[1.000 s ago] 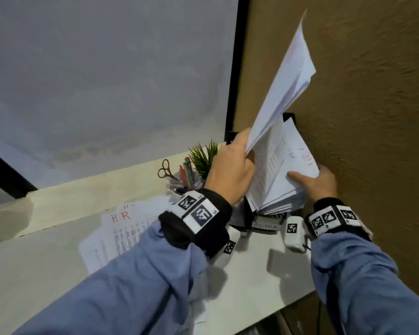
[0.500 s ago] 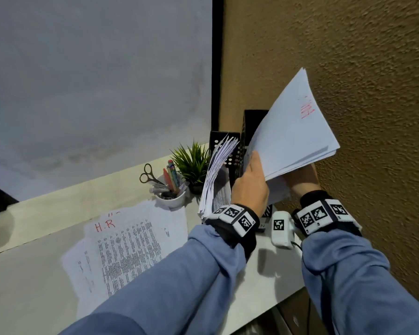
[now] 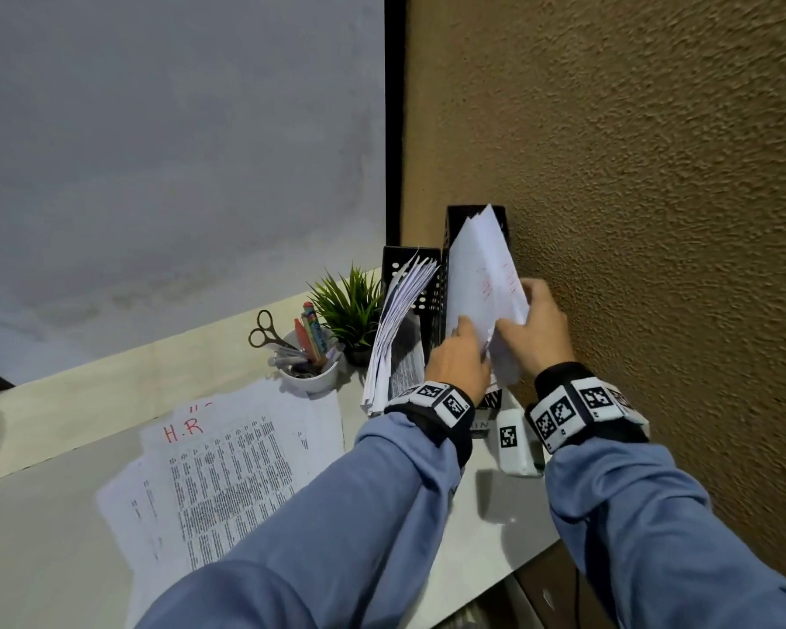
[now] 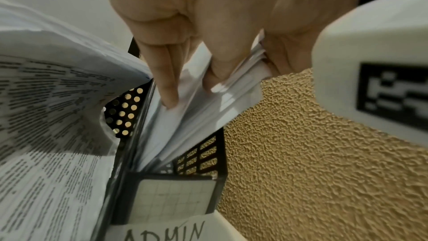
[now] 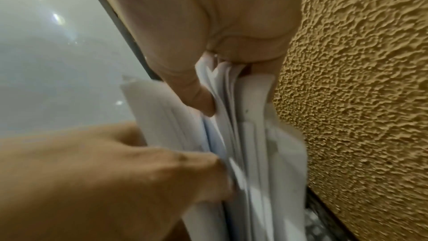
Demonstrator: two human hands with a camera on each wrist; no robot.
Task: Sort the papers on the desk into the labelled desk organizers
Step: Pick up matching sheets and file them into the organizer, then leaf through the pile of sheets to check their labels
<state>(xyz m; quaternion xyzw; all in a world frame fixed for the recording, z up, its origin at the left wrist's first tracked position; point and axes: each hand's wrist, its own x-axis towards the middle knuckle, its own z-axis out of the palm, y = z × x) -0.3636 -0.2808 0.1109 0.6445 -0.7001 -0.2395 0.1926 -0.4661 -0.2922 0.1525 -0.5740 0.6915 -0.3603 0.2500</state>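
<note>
Both hands hold a sheaf of white papers with red writing, standing in the right black organizer against the wall. My left hand pinches the near sheets; in the left wrist view its fingers lie along the papers above the ADMIN label. My right hand grips the stack from the wall side, its thumb pressed on the papers. The left organizer holds a leaning printed stack. A pile marked H.R lies on the desk.
A white cup with scissors and pens and a small green plant stand left of the organizers. The rough brown wall runs close along the right. The desk's front edge is near my right forearm.
The sheaf, held up high and fanned a second ago, has come down into the right organizer. Both hands followed it down and now hold it by its near edge.
</note>
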